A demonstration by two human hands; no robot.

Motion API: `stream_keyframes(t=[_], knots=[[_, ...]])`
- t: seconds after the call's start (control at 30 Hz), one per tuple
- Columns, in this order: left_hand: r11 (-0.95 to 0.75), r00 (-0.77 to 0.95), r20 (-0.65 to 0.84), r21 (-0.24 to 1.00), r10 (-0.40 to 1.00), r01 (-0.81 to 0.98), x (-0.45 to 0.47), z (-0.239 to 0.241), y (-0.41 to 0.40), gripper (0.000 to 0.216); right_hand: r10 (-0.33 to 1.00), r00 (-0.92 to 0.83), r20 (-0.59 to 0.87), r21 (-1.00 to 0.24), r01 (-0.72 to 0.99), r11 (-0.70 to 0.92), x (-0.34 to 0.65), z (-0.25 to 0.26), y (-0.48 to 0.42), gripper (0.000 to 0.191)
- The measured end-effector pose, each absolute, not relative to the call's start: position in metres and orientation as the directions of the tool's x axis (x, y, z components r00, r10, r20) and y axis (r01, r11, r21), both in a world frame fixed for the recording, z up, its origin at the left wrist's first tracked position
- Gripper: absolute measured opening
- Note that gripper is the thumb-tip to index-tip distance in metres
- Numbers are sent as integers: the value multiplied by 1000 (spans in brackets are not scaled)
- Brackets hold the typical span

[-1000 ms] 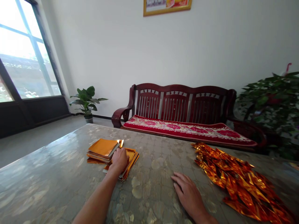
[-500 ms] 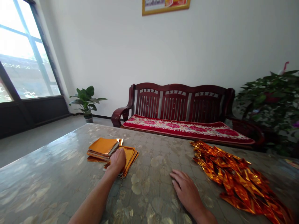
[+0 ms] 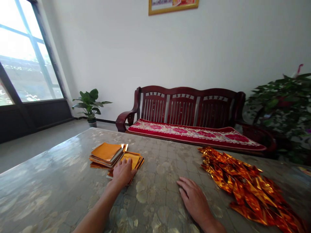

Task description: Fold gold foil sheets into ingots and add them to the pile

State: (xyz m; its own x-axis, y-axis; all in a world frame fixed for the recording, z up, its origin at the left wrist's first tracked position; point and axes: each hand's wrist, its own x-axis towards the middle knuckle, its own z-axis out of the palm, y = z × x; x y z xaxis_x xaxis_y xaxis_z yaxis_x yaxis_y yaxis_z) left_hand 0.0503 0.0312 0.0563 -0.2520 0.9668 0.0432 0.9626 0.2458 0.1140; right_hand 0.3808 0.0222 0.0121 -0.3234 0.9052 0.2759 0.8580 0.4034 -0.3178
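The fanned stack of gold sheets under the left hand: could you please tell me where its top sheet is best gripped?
Probably at the right edge of the fanned stack, where the sheets lie staggered with their edges exposed. Come from the right; the left hand covers the near-left part.

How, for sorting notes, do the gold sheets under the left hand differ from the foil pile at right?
The gold sheets lie flat in neat stacks, the left hand resting on them; the foil pile is folded, crinkled pieces strewn loosely, apart from the right hand. Both are shiny gold.
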Motion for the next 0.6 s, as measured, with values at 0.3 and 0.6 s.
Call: stream_keyframes(t=[0.3, 0.6], knots=[[162, -174, 58, 167, 983, 972, 40, 57, 17, 24, 907, -327, 267, -311, 861, 402, 381, 10, 23, 42], [137, -173, 271, 147, 947, 980, 61, 60, 1, 31, 895, -303, 327, -392, 819, 420, 383, 5, 24, 39]])
